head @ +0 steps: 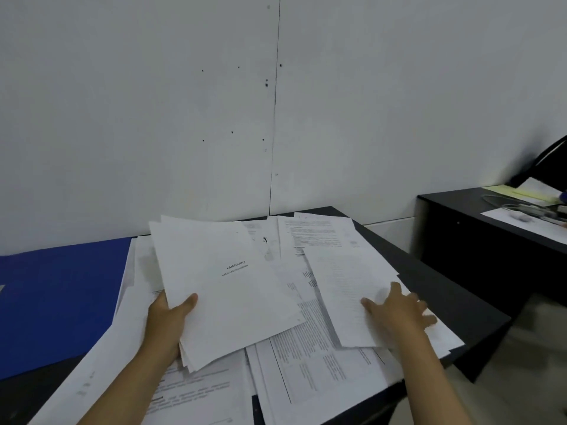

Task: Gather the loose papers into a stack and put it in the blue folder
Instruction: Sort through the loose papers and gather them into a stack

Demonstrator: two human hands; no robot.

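Loose white papers [306, 363] lie scattered and overlapping across a black desk [478, 317]. My left hand [171, 314] grips a small stack of sheets [227, 289] by its lower left edge, thumb on top; the top page carries a short printed title. My right hand [399, 308] lies flat with spread fingers on a single sheet [346, 289] at the right side of the pile. The blue folder [58, 299] lies on the desk to the left, partly under the papers' edge.
A white wall stands close behind the desk. A second black desk [491, 240] at the right holds papers, a yellow sheet and cables. A gap of pale floor separates the two desks.
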